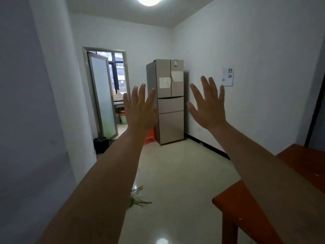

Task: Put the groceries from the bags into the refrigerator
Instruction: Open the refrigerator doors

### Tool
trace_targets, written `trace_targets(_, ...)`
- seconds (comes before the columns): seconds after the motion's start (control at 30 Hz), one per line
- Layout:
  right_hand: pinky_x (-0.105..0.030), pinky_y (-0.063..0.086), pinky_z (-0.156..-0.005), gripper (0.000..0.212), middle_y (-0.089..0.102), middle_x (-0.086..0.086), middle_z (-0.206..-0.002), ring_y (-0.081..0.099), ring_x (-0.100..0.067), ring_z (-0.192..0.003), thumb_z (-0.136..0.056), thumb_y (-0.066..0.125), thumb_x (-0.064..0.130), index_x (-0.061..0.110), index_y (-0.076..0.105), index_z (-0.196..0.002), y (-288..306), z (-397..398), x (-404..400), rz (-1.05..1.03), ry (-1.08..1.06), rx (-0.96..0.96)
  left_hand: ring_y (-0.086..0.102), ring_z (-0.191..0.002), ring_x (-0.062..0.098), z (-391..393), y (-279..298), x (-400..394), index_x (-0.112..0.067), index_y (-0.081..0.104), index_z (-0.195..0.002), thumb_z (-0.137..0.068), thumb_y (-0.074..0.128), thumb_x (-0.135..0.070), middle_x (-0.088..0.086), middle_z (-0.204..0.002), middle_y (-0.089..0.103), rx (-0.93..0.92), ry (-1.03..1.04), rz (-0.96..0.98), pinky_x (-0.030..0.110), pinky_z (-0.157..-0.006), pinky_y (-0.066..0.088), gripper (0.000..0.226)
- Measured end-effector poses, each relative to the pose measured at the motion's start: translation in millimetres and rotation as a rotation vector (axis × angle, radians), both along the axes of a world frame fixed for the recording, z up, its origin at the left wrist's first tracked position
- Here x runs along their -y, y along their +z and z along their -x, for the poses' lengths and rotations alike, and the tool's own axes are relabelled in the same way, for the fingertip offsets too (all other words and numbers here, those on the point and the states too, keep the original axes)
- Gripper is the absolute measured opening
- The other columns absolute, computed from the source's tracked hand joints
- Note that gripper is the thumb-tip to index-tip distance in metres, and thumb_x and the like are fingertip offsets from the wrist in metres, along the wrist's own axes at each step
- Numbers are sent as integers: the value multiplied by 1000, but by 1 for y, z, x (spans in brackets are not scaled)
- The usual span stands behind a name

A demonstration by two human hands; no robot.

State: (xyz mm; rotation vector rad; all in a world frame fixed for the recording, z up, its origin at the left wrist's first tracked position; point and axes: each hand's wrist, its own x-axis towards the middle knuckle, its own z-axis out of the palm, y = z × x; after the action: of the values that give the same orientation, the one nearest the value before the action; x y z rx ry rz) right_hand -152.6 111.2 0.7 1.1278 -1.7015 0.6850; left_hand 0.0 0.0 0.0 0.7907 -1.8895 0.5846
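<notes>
A tall beige refrigerator (171, 103) stands shut at the far end of the room against the right wall, with two paper sheets stuck on its upper doors. Both my arms are stretched out in front of me at chest height. My left hand (140, 108) is raised with fingers spread and straight, holding nothing. My right hand (208, 104) is raised the same way, palm away from me, empty. Both hands hang in the air well short of the refrigerator. No grocery bags show in this view.
A red-brown wooden table (233, 203) juts in at the lower right. An open glass door (102, 95) leads to a balcony at the left. A black bag (101, 144), an orange stool (149, 136) and some green leaves (138, 198) lie on the shiny floor.
</notes>
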Motion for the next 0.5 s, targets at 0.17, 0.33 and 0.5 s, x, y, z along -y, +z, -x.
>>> trace_targets(0.17, -52, 50, -88, 29, 62, -27, -114, 57, -43, -111, -73, 48, 12, -7, 66, -86, -22, -17, 54, -146, 66, 69, 48, -118, 33, 19, -17, 24, -2, 56, -120, -94, 43, -21, 18, -125, 52, 280, 80, -325, 42, -95, 41, 35)
trace_targets(0.33, -44, 38, -96, 31, 52, -19, -129, 42, -33, -123, -85, 46, 12, -5, 60, -107, -70, -10, 98, -406, 8, 214, 55, -116, 31, 42, -66, 58, -4, 57, -122, -91, 50, -11, 16, -123, 57, 475, 142, -563, 37, -90, 46, 33)
trace_targets(0.5, -37, 41, -89, 30, 56, -16, -119, 48, -33, -113, -87, 46, 18, 1, 61, -107, -126, 33, 153, -580, -32, 319, 56, -111, 29, 85, -119, 115, -3, 58, -116, -90, 46, -5, 15, -119, 58, 567, 130, -689, 34, -87, 47, 29)
